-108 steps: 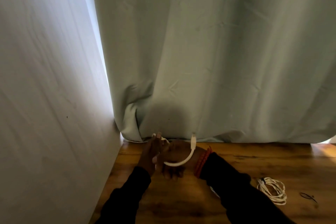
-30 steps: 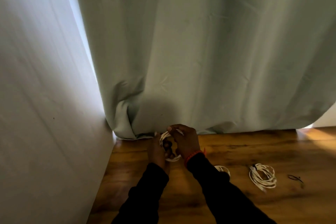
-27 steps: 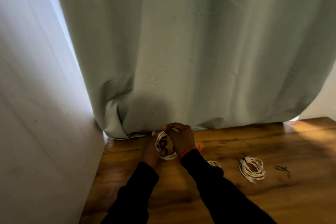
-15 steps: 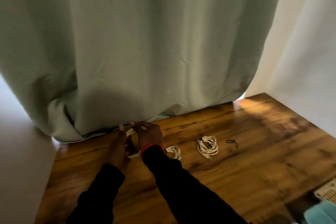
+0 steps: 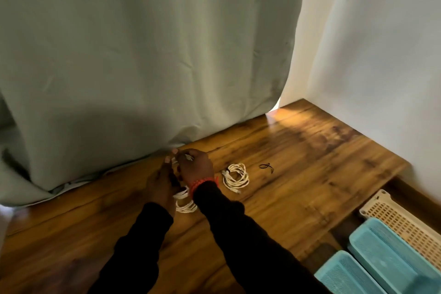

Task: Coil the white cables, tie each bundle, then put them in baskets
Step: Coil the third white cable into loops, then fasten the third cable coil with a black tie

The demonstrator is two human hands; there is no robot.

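Item 1: your left hand [image 5: 160,181] and right hand [image 5: 196,166], held close together above the tabletop [image 5: 298,174] near the curtain [image 5: 143,55]. Both grip one white cable coil [image 5: 182,159], fingers curled round its loops; a red bracelet [image 5: 201,183] circles your right wrist.

Item 2: a second coil [image 5: 186,206], lying on the tabletop just below your hands, partly hidden by your right sleeve.

Item 3: a tied bundle [image 5: 235,177], flat on the tabletop to the right of your hands, a dark tie at its upper left.

Item 4: a loose black tie [image 5: 266,166], near that bundle on its right.

Item 5: baskets beyond the tabletop's right edge, lower down: one cream basket [image 5: 403,224], two teal baskets [image 5: 391,258], side by side.
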